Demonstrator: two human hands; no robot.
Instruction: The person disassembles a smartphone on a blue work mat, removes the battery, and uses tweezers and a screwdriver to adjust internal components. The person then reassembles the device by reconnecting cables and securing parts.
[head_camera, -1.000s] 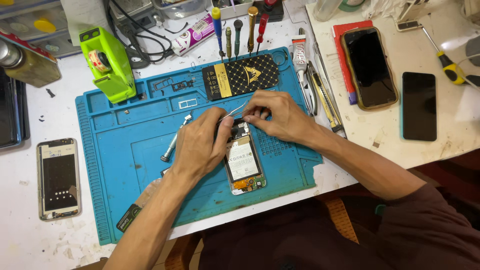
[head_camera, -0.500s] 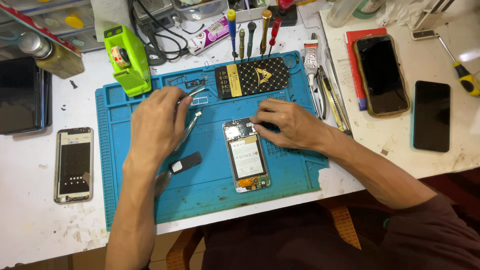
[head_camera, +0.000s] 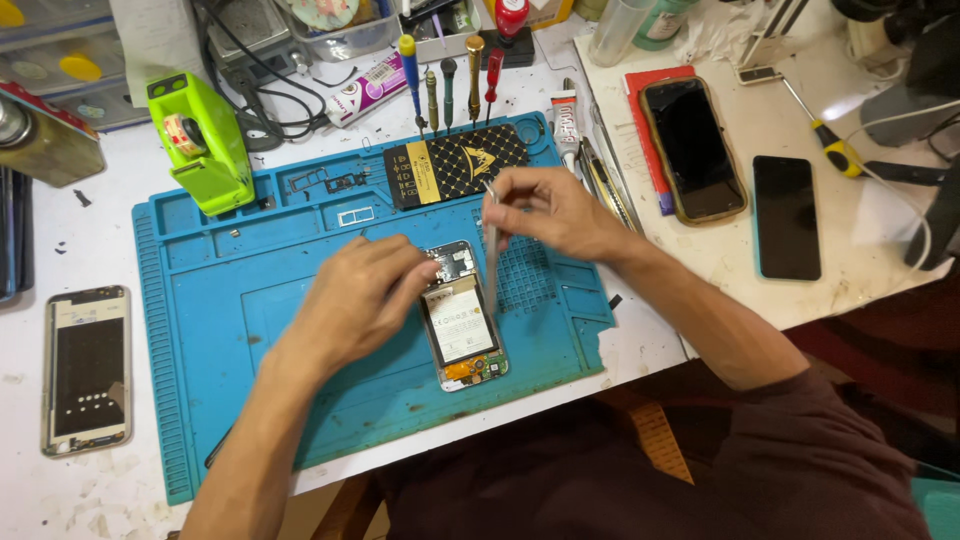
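The opened phone (head_camera: 460, 318) lies back-up on the blue ribbed repair mat (head_camera: 230, 300). The left hand (head_camera: 360, 295) rests curled on its left edge, fingertips touching the top. The right hand (head_camera: 545, 210) pinches slim metal tweezers (head_camera: 491, 245), tips down at the phone's upper right. A black-and-gold patterned card (head_camera: 455, 162) lies behind.

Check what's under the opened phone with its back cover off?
The opened phone lies on the blue silicone work mat. The left hand covers its upper-left edge, so that part is hidden. The right hand holds metal tweezers above it.
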